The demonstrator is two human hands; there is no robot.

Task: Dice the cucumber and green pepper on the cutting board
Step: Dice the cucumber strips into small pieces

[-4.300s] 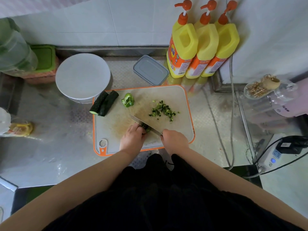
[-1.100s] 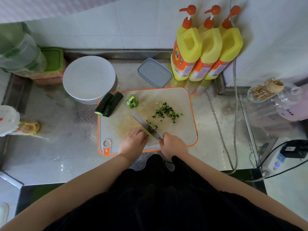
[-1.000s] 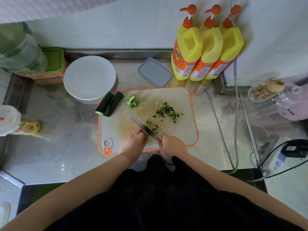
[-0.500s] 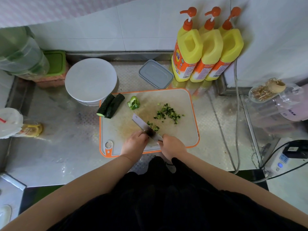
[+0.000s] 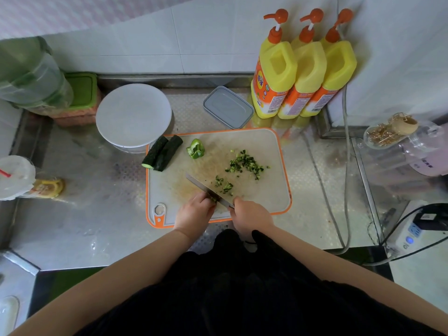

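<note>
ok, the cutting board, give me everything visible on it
The pale rectangular cutting board with an orange rim looks plastic, with rounded corners and a hanging hole at its near-left corner. It lies flat on the steel counter, stained brownish mid-surface. On it: two dark cucumber lengths overhanging the far-left edge, a green pepper piece, two piles of diced bits, the knife blade. The left hand rests on it.
</note>
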